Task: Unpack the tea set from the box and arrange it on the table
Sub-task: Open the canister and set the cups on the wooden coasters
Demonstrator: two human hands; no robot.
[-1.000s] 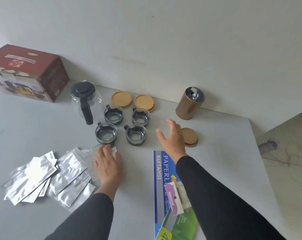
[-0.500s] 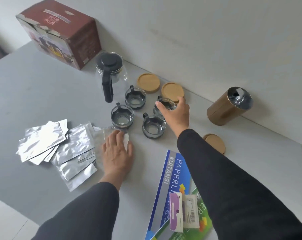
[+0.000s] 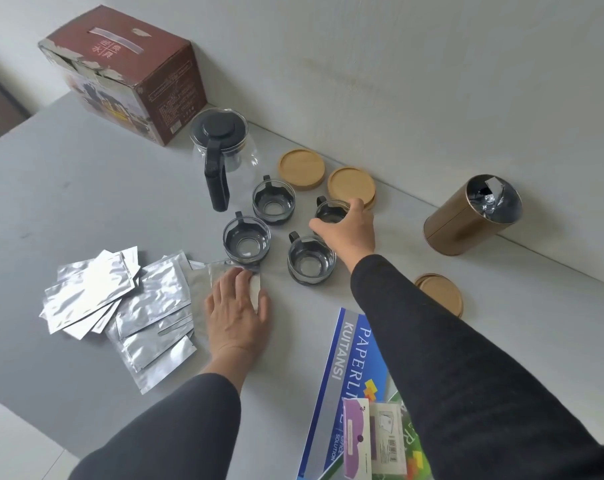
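- Unpacking looks done: box (image 3: pixel 127 74) closed at the table's (image 3: pixel 68 202) far edge, teapot (image 3: pixel 224 150) and four glass cups out beside it.
- Right hand (image 3: pixel 349 230) with fingers curled round the far-right cup (image 3: pixel 330 213), just beside the stacked coasters (image 3: pixel 351 187).
- Left hand (image 3: pixel 236 310) pressing flat, fingers straight, on a foil sachet (image 3: pixel 203 282).
- Left to do, probably: seating cups on coasters; one coaster (image 3: pixel 440 294) well apart.

The right hand (image 3: pixel 345 230) covers most of the far-right cup (image 3: pixel 330 211). Below that cup, the blue booklet (image 3: pixel 349 368) is cut off by the bottom edge; its small print is illegible.
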